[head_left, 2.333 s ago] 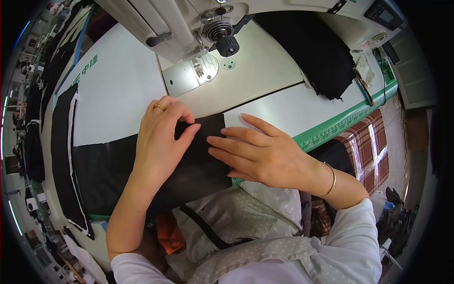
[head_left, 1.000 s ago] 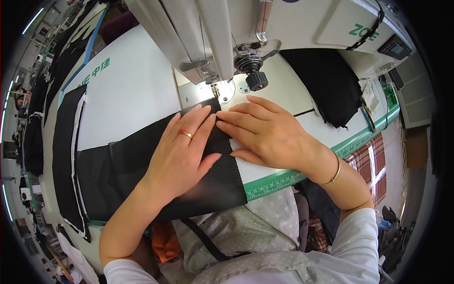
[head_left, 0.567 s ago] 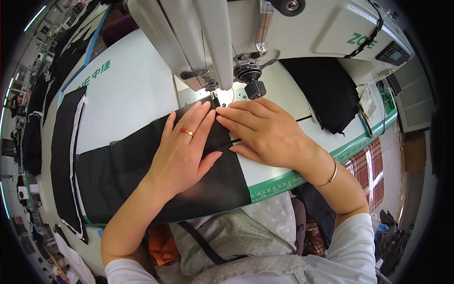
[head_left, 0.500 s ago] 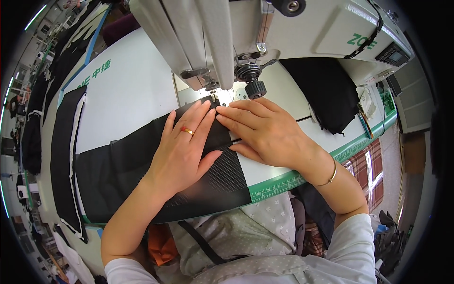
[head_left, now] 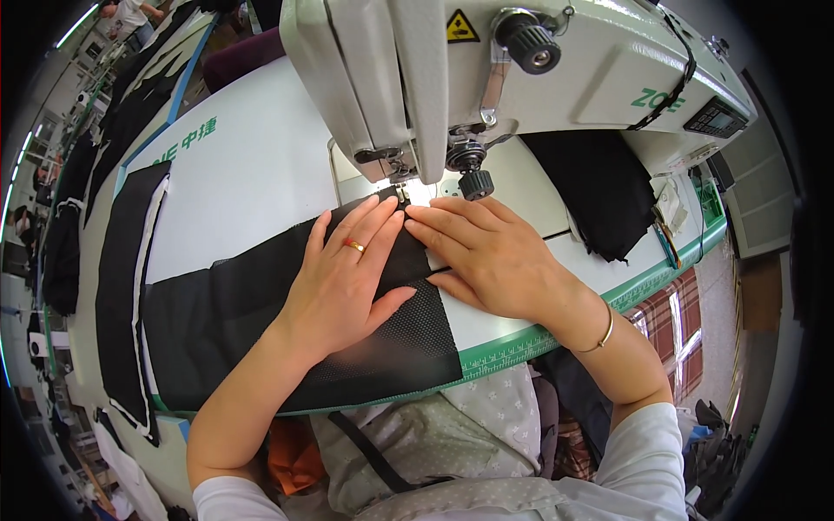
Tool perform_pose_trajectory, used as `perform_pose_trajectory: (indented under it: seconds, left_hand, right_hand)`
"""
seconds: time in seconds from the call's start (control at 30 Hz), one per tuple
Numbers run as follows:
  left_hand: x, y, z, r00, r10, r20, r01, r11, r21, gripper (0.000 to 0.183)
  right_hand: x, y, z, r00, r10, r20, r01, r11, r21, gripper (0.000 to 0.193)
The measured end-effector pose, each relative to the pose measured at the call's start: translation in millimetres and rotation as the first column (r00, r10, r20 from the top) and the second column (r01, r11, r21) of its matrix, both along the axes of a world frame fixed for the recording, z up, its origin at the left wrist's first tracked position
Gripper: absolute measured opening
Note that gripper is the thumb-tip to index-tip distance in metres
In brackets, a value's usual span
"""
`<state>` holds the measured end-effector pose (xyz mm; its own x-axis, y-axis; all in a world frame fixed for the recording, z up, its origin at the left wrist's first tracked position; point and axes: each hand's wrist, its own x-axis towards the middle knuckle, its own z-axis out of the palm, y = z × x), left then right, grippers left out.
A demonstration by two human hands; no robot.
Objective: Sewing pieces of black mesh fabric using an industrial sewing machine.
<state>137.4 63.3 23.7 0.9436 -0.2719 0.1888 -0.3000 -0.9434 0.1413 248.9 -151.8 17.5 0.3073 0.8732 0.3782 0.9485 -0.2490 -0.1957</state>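
Black mesh fabric [head_left: 234, 317] lies across the white table of a sewing machine [head_left: 347, 78], its upper edge reaching the lit presser foot [head_left: 401, 194]. My left hand [head_left: 343, 269] rests flat on the fabric, fingers stretched toward the foot, a ring on one finger. To the right of the foot, my right hand [head_left: 486, 252] presses its fingertips on the fabric's right edge, the thumb lying along the table. Both hands are open, with fingertips nearly meeting just in front of the foot. The needle is hard to make out.
At the left lies a black strip with a white edge [head_left: 130, 286]. A stack of black fabric [head_left: 599, 195] sits under the machine arm, with small tools [head_left: 666, 243] beside it. A green ruler edge [head_left: 512, 349] borders the table front. Far left, a person [head_left: 135, 19] stands among dark cloth.
The view has tilted up slightly, so the machine sits lower in the picture and more of it shows. Both hands keep nearly the same place and pose on the fabric.
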Motion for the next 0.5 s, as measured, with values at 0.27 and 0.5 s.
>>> perform_pose_trajectory:
  seconds: [0.27, 0.5]
  left_hand:
    - [0.0, -8.3, 12.0, 0.998, 0.050, 0.023, -0.052, 0.993, 0.110, 0.071]
    - [-1.1, -22.4, 1.8, 0.981, -0.023, 0.192, 0.033, 0.998, -0.052, 0.034]
  right_hand:
    - [3.2, -3.6, 1.7, 0.999, -0.030, -0.030, 0.034, 0.991, 0.129, 0.038]
    - [6.5, -2.8, -2.9, 1.000, -0.006, 0.011, 0.003, 0.975, 0.223, 0.027]
